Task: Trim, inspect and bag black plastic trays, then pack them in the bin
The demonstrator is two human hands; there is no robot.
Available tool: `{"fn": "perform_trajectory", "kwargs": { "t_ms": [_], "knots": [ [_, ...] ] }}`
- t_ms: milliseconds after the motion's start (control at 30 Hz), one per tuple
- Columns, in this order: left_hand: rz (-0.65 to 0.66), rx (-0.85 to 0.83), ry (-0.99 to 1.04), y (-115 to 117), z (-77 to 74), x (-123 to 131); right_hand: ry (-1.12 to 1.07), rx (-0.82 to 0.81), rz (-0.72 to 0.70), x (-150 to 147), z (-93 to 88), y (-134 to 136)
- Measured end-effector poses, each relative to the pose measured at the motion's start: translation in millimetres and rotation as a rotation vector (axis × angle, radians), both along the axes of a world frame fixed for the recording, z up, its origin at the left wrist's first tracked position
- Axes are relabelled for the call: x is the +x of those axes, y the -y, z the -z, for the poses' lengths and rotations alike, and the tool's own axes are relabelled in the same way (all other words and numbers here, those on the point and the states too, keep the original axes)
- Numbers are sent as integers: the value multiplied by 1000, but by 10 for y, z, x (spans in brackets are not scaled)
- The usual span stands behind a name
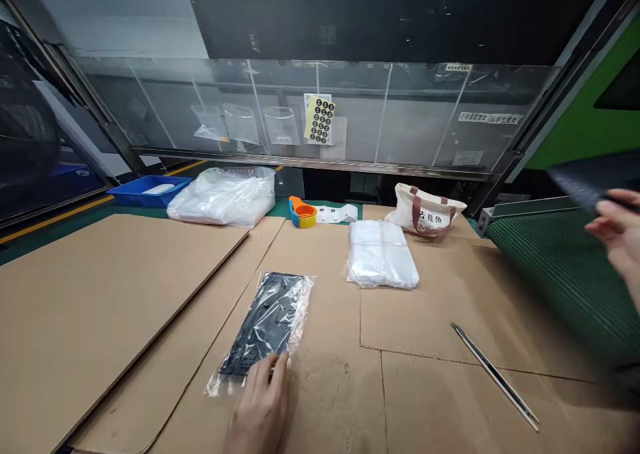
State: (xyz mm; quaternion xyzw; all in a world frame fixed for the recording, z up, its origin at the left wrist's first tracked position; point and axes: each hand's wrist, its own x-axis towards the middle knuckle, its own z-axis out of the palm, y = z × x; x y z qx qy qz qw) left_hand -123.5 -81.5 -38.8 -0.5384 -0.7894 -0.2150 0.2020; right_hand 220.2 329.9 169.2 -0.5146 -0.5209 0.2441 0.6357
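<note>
A flat black molded plastic panel (pixel 270 317) lies in a clear plastic bag on the cardboard-covered table. At its near right corner, my left hand (pixel 263 401) has its fingers curled closed on the edge of the bag. My right hand (pixel 620 234) is raised at the far right, over the green conveyor belt (pixel 545 267). Its fingers grip a dark flat panel (pixel 583 181), which is smeared by motion and partly cut off by the frame edge. A pair of tweezers (pixel 495 377) rests on the cardboard between my two hands.
A stack of clear bags (pixel 383 254) lies mid-table, with a cloth pouch (pixel 425 211) behind it. Farther back are a tape dispenser (pixel 303 213), a label strip (pixel 337 214), a large plastic bag (pixel 223 197) and a blue tray (pixel 150 191). A cardboard sheet (pixel 110 307) covers the left side.
</note>
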Motion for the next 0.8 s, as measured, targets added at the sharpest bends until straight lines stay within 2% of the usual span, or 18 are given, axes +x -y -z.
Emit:
{"fn": "perform_trajectory", "kwargs": {
  "t_ms": [67, 200, 233, 267, 367, 433, 467, 533, 600, 633, 700, 733, 800],
  "knots": [
    [35, 116, 256, -169, -201, 141, -28, -93, -268, -216, 271, 471],
    [223, 210, 1270, -747, -575, 425, 187, -348, -817, -720, 919, 1550],
    [279, 197, 1522, -919, -619, 479, 236, -389, -921, -811, 1040, 1769],
    [277, 218, 1725, -1084, -636, 523, 308, -400, -1011, -870, 1133, 1945],
    [271, 340, 2074, -1453, -552, 608, 454, -361, -1197, -804, 1300, 2165],
    [283, 429, 2223, -1559, -440, 632, 454, -383, -1125, -565, 1424, 2077],
    [287, 442, 2290, -1575, -384, 635, 461, -399, -999, -407, 1513, 1987],
    [301, 394, 2415, -1561, -283, 627, 585, -364, -572, -76, 1738, 1775],
    [373, 324, 2517, -1528, -195, 608, 743, -345, -319, 186, 1964, 1585],
    [423, 304, 2557, -1513, -154, 600, 781, -351, -284, 261, 2048, 1514],
    [510, 306, 2610, -1498, -75, 590, 798, -376, -336, 268, 2114, 1431],
    [531, 309, 2625, -1497, -39, 587, 780, -394, -396, 201, 2084, 1416],
    [534, 295, 2639, -1502, 20, 574, 699, -426, -537, -38, 1893, 1424]
  ]
}}
